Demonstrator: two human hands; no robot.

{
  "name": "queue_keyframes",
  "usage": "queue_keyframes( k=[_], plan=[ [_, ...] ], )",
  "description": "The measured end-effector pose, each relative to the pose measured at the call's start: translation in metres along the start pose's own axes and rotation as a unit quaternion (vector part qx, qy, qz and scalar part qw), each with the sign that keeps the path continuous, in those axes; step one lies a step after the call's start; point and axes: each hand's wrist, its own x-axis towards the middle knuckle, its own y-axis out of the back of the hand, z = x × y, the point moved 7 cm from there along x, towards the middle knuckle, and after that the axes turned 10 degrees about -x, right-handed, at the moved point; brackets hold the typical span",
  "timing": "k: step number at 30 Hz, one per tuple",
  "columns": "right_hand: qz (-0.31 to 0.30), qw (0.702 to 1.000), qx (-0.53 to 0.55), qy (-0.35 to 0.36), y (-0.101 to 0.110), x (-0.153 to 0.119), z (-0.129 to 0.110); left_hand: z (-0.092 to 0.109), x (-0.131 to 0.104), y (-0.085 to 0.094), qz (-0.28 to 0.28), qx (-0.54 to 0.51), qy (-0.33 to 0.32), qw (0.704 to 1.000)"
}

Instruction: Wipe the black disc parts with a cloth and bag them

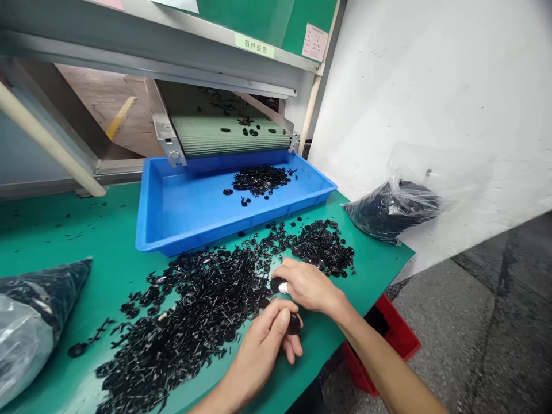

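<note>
My left hand (270, 332) is closed on a round black plastic part (294, 324), pinched between thumb and fingers above the front edge of the green table. Just beyond it, my right hand (307, 286) has its fingers curled at another dark round piece (277, 283). Something white (283, 288) covers a fingertip of that hand. A long heap of small black plastic parts (202, 305) spreads to the left of both hands. Behind the right hand lies a second pile of black round parts (325, 247).
A blue tray (194, 230) holding black parts stands under the end of a green conveyor belt (233, 138). Filled plastic bags lie at the right (392, 210) and left (47, 305). A red bin (401, 339) sits below the table's right edge, beside a white wall (431, 86).
</note>
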Motion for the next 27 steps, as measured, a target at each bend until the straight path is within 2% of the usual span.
queue_keyframes(
  k=[3,6,9,13,16,22,27],
  plan=[
    [0.046,0.997,0.066,-0.02,0.003,0.001,0.006,-0.004,0.001,-0.001,-0.013,-0.093,0.03,0.995],
    [0.086,0.976,0.19,-0.061,0.003,-0.002,0.016,-0.002,0.002,0.0,-0.008,-0.152,0.034,0.988],
    [0.119,0.943,0.294,-0.102,0.001,-0.007,0.026,0.0,0.004,0.003,0.015,-0.164,0.03,0.986],
    [0.139,0.908,0.381,-0.107,-0.003,-0.021,0.023,0.005,0.008,0.014,0.097,-0.173,-0.006,0.98],
    [0.136,0.886,0.428,-0.119,-0.009,-0.035,0.013,0.006,0.01,0.013,0.096,-0.144,-0.015,0.985],
    [0.163,0.929,0.306,-0.131,0.005,-0.06,0.001,0.004,0.009,0.01,0.07,-0.016,-0.014,0.997],
    [0.1,0.931,0.335,-0.107,0.004,-0.068,0.002,0.002,0.007,0.005,0.044,0.072,0.014,0.996]
  ],
)
